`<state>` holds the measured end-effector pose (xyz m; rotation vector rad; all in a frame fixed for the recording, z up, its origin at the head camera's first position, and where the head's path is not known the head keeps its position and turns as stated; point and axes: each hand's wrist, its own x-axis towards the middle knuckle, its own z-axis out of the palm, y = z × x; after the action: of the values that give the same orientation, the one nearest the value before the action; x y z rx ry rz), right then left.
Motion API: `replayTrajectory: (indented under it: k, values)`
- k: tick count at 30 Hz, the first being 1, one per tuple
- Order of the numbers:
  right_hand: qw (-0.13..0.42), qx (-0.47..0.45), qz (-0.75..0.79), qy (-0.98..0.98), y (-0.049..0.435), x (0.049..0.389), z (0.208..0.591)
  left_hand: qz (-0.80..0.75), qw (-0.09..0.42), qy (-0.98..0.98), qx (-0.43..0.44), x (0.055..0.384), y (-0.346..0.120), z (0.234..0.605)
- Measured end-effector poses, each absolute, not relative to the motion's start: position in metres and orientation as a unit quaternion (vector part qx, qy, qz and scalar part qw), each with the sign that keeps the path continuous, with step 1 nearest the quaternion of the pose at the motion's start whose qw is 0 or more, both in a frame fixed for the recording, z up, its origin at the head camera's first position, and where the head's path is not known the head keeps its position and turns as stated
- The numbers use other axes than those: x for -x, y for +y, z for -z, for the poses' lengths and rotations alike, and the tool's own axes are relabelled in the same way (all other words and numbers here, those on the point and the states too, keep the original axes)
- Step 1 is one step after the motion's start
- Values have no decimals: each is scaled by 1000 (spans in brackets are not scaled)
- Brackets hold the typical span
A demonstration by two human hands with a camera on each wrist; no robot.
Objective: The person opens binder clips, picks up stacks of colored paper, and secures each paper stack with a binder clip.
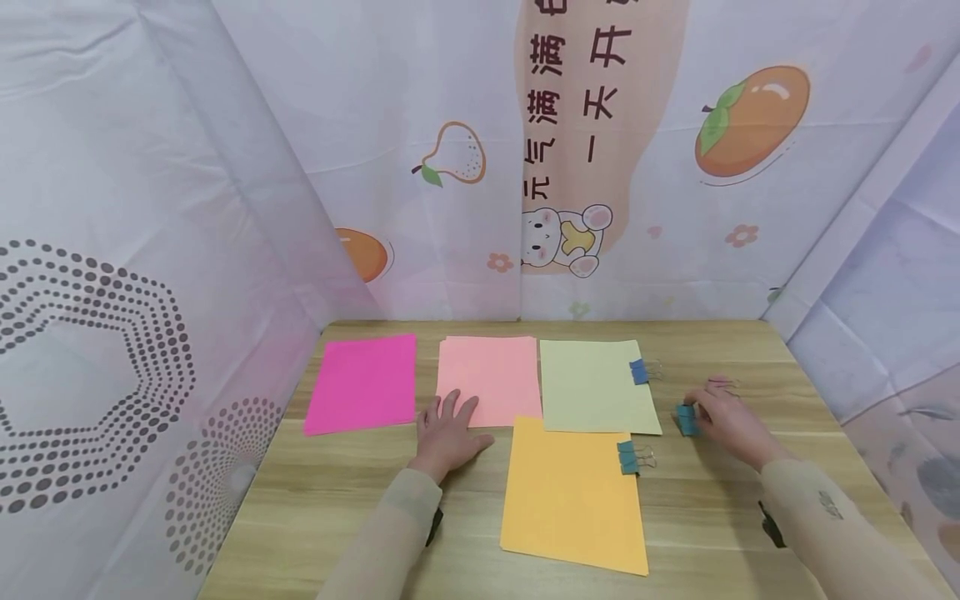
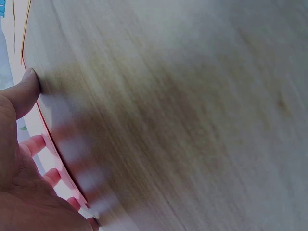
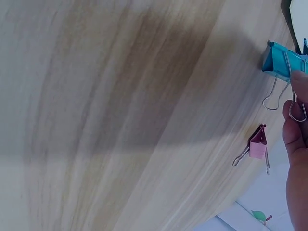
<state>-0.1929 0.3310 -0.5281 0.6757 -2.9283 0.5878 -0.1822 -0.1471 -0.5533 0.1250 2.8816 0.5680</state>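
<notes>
Right hand (image 1: 726,423) with teal clip (image 1: 684,421) in a pinch (left hand (image 1: 448,435) splayed, at pale pink paper (image 1: 495,371))

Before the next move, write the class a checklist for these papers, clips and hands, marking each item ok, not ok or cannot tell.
1. Right hand holding a teal clip: ok.
2. Orange paper clipped: ok, a second teal clip on its right edge.
3. Pale green paper clipped: ok, a blue clip on its right edge.
4. Magenta paper clipped: not ok, no clip visible.
5. Left hand pressing down the light pink paper: cannot tell, though its fingers overlap it.
6. Pink clip loose: ok, on no paper.
</notes>
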Motion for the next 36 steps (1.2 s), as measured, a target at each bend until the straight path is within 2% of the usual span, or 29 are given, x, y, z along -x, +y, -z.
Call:
replayTrajectory:
  k: [8, 19, 24, 29, 36]
  values:
    - [26, -205, -199, -958, 329, 189, 532, -188, 98, 976, -41, 181, -148, 552]
    - [168, -269, -169, -933, 334, 183, 546, -181, 106, 977, -37, 181, -146, 550]
    - [209, -292, -162, -919, 335, 182, 550, -176, 110, 978, -34, 181, -146, 550]
    - [209, -296, -151, -920, 335, 181, 551, -177, 112, 977, -35, 181, -146, 550]
    - [179, -275, -133, -935, 335, 177, 547, -180, 110, 977, -35, 183, -147, 554]
